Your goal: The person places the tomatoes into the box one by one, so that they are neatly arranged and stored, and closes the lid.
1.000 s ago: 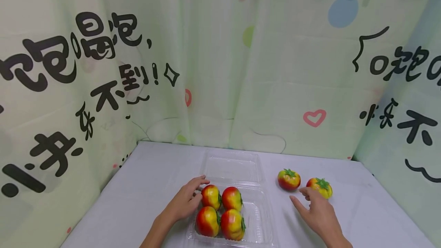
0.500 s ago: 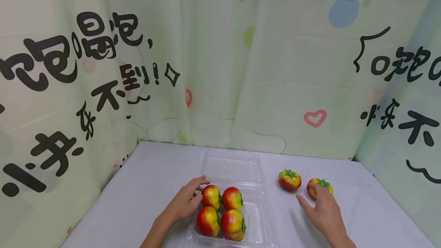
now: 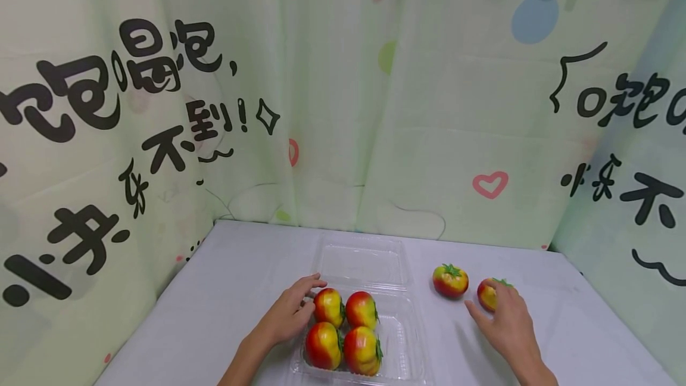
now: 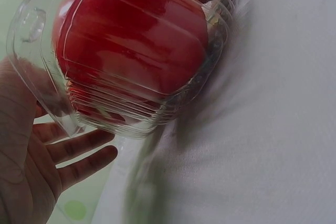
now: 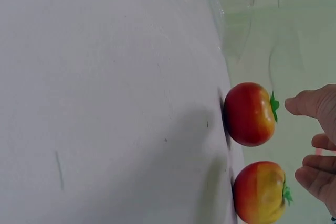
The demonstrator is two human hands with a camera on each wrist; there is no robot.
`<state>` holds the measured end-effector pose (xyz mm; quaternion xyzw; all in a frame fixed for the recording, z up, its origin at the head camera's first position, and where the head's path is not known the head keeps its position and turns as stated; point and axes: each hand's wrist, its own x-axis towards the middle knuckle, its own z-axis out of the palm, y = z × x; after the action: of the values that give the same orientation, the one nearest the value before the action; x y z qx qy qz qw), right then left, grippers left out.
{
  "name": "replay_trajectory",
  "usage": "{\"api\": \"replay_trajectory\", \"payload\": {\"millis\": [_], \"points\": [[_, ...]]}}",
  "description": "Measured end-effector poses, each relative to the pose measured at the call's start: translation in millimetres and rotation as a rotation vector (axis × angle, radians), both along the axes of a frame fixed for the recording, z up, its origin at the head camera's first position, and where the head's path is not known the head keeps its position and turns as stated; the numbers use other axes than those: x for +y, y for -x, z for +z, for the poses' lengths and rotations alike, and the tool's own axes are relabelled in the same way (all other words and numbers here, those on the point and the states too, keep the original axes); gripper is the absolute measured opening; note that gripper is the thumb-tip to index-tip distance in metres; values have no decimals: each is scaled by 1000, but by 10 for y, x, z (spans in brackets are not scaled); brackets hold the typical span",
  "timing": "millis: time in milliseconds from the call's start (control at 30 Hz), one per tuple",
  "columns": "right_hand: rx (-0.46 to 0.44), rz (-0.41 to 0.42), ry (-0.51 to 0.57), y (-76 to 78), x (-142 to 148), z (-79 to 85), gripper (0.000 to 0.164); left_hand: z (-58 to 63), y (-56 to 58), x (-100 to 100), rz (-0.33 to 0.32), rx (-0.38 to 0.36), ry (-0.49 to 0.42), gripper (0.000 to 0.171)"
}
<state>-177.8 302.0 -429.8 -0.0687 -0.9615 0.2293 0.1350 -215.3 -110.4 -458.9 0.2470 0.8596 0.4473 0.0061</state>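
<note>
My left hand lies against the far left corner of a clear plastic clamshell box. In the left wrist view its fingers are extended beside the box's rim, partly seen through the plastic. Several red-and-yellow tomatoes with green caps fill the left part of the box, caps turned right. My right hand reaches over the right-hand loose tomato with fingers and thumb spread, covering part of it in the head view. A gap shows between the fingertips and the loose tomatoes in the right wrist view.
A second loose tomato sits on the white table just left of the right hand. The box's clear lid lies folded back behind it. Pale green printed curtains stand around the table's back and sides.
My right hand has moved rightward, from between the two loose tomatoes to over the right-hand one, covering more of it. The left hand and the box have stayed put.
</note>
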Motion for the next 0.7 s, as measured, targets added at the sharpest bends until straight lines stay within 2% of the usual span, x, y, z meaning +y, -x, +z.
{"api": "replay_trajectory", "payload": {"millis": [700], "points": [[-44, -26, 20, 148, 113, -20, 67, -18, 22, 1, -2, -14, -1, 47]]}}
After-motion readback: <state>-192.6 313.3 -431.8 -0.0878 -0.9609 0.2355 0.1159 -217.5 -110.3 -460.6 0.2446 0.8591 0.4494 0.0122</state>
